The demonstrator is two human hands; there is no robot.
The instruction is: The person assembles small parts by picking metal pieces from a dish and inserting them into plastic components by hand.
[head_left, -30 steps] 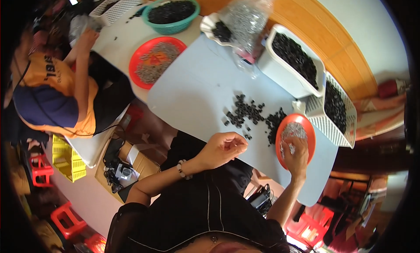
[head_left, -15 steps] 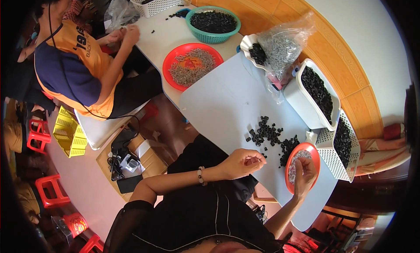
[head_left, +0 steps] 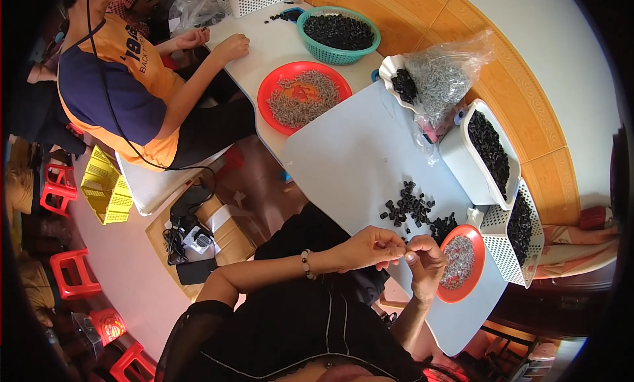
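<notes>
My left hand (head_left: 373, 249) and my right hand (head_left: 428, 266) meet fingertip to fingertip over the near edge of the blue-grey table (head_left: 353, 164). Both are closed in a pinch; what lies between the fingers is too small and covered to make out. Beside my right hand is a red plate (head_left: 480, 250) filled with small silvery metal pieces (head_left: 457, 260), perhaps screws or pins. Just beyond my hands, small black plastic parts (head_left: 409, 205) lie loose on the tabletop, and more are heaped against the plate.
A white bin (head_left: 456, 170) and a white perforated basket (head_left: 502, 243), both holding black parts, stand along the right. Further back are a clear bag (head_left: 439, 84) of metal pieces, a red tray (head_left: 267, 104) and a green basket (head_left: 337, 55). A co-worker (head_left: 132, 91) sits at the left.
My right hand has left the red plate and moved left to meet my left hand, whose fingers have closed. The co-worker's hands have moved apart. The whole view has shifted slightly.
</notes>
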